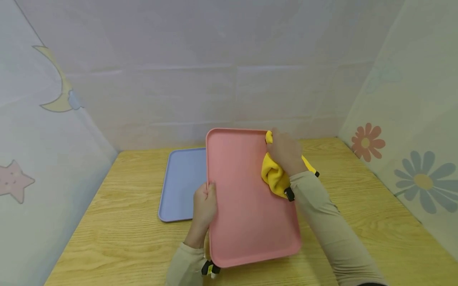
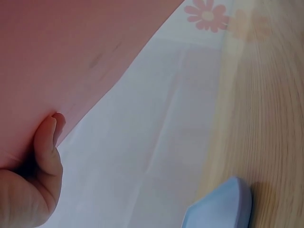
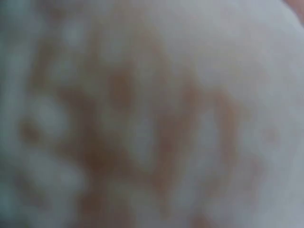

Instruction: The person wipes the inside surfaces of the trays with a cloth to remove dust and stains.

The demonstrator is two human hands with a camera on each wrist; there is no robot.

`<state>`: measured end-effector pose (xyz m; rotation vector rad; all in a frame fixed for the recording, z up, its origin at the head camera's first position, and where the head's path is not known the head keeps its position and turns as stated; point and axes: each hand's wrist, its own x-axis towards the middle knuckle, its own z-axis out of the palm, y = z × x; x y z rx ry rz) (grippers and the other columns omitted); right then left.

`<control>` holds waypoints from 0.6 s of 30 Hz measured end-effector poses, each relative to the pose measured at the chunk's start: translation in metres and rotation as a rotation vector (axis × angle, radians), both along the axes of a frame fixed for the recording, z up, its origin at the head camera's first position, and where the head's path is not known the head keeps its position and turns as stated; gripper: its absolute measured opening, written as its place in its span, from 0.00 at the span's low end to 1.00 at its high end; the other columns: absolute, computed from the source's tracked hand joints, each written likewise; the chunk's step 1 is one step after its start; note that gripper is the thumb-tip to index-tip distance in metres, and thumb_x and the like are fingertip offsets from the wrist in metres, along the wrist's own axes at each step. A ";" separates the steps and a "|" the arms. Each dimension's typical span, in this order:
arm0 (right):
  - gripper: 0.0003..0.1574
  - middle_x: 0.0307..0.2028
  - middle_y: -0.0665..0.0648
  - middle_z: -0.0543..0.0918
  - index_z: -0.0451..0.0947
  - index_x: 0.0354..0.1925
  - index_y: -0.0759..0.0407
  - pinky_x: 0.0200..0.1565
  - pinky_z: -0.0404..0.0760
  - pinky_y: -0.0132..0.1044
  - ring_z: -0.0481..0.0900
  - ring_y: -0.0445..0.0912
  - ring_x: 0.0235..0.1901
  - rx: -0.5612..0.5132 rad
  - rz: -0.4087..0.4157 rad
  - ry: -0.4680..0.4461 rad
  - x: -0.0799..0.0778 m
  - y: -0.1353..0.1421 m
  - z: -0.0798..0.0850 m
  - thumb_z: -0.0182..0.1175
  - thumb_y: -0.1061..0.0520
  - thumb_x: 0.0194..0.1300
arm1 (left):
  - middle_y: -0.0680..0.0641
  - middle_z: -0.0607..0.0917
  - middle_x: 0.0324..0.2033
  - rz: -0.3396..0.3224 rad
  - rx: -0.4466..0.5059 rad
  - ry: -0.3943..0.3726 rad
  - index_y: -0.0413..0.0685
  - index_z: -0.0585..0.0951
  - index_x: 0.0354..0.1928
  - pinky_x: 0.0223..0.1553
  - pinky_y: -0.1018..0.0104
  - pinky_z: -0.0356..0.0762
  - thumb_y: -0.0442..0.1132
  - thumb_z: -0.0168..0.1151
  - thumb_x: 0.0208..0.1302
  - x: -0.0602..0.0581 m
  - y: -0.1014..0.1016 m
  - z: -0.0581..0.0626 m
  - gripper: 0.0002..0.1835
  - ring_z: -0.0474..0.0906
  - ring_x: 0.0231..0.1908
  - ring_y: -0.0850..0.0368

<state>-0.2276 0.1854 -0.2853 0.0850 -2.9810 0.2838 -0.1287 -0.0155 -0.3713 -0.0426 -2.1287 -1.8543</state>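
Tilted up above the table is a pink rectangular tray, gripped at its left edge by my left hand, thumb over the rim. From the left wrist view, curled fingers press on the underside of the pink tray, which carries faint dark smudges. At the upper right edge, my right hand holds a bunched yellow cloth against the tray; part of the cloth hangs over the inner face. The right wrist view is a close blur.
A blue tray lies flat on the wooden table, partly hidden behind the pink one. Pale wall sheets with printed moon, star and flowers enclose the table at the back and both sides.
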 end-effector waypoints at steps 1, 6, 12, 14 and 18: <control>0.18 0.21 0.62 0.72 0.62 0.50 0.61 0.17 0.66 0.41 0.71 0.53 0.19 0.000 -0.008 -0.006 0.000 0.001 0.000 0.49 0.54 0.63 | 0.53 0.59 0.10 -0.001 -0.005 -0.001 0.47 0.58 0.13 0.14 0.74 0.51 0.28 0.44 0.65 0.002 0.000 0.005 0.21 0.53 0.11 0.68; 0.19 0.24 0.63 0.73 0.61 0.51 0.60 0.19 0.67 0.42 0.71 0.54 0.21 -0.022 -0.010 -0.035 0.000 0.005 0.002 0.47 0.54 0.64 | 0.54 0.58 0.11 -0.007 -0.012 0.014 0.46 0.58 0.13 0.15 0.74 0.52 0.26 0.44 0.65 0.012 0.000 0.021 0.21 0.53 0.12 0.67; 0.19 0.27 0.63 0.73 0.62 0.50 0.60 0.23 0.68 0.43 0.72 0.55 0.25 -0.045 -0.013 -0.016 0.001 0.007 0.003 0.47 0.52 0.64 | 0.54 0.59 0.11 -0.006 0.000 0.032 0.46 0.60 0.14 0.15 0.72 0.52 0.30 0.45 0.66 -0.003 -0.004 0.000 0.20 0.53 0.13 0.65; 0.20 0.26 0.63 0.73 0.62 0.50 0.60 0.22 0.67 0.43 0.72 0.55 0.24 -0.040 -0.010 -0.003 0.002 0.005 0.002 0.47 0.51 0.64 | 0.54 0.59 0.11 -0.008 0.010 0.043 0.47 0.60 0.14 0.14 0.72 0.52 0.32 0.46 0.66 -0.009 -0.005 -0.010 0.20 0.53 0.13 0.64; 0.23 0.26 0.63 0.73 0.62 0.52 0.61 0.23 0.68 0.43 0.72 0.55 0.24 -0.035 0.009 0.026 0.003 0.001 0.001 0.48 0.49 0.63 | 0.54 0.60 0.11 -0.020 0.021 0.060 0.45 0.62 0.15 0.13 0.72 0.52 0.32 0.46 0.66 -0.010 -0.004 -0.011 0.19 0.54 0.12 0.64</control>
